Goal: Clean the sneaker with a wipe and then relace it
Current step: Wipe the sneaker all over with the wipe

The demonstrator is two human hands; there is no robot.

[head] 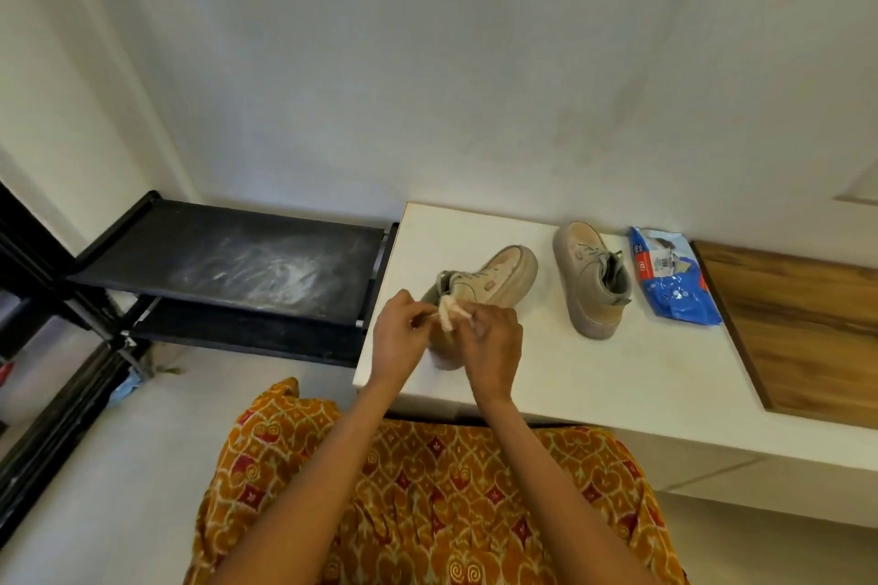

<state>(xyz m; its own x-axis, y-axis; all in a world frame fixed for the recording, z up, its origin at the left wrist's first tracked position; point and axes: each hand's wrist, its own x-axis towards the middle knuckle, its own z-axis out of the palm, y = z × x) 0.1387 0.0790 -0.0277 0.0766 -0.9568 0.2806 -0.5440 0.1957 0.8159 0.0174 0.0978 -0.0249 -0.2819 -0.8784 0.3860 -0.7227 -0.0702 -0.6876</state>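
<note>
A beige sneaker [494, 280] lies on the white tabletop [594, 375], toe pointing away and to the right. Its heel is hidden behind my hands. My left hand [399, 337] and my right hand [494, 342] meet just in front of the heel, and both pinch a small crumpled whitish wipe [449, 313] between the fingers. A second beige sneaker [594, 280] stands to the right with its laces in. Beside that shoe lies a blue pack of wipes [670, 285].
A black two-tier rack [228, 261] with a dusty top shelf stands left of the table, against the white wall. A wooden panel [798, 323] borders the table on the right. My orange patterned clothing [427, 504] fills the foreground below the table edge.
</note>
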